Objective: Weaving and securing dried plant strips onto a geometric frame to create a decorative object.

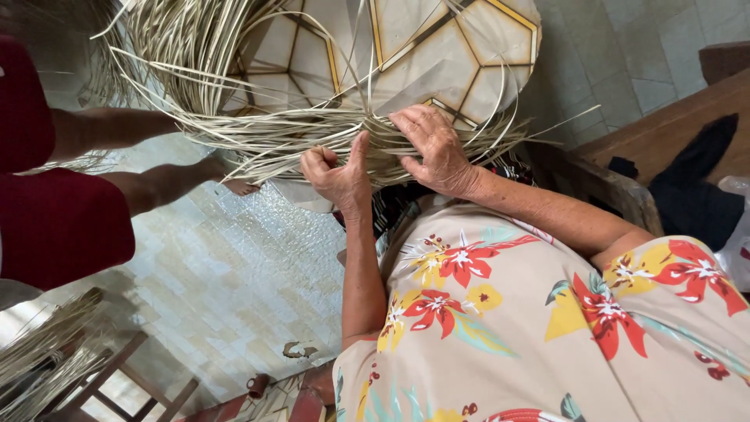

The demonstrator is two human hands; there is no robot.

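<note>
Nearest, the left hand [337,173] is curled almost closed, pinching pale straw strands [312,137] between thumb and bent fingers. Beside it the right hand [436,148] lies spread, fingers loosely open, pressing the same bundle. Beyond, strands run out of frame; another person's bare legs [156,184] are partly cut off.

A home craft space for weaving: pale tiled floor [234,266], loose straw strands [234,86] heaped at eleven o'clock, more straw on a wooden stool [117,375] at seven, wooden bench [664,125] at two.
</note>
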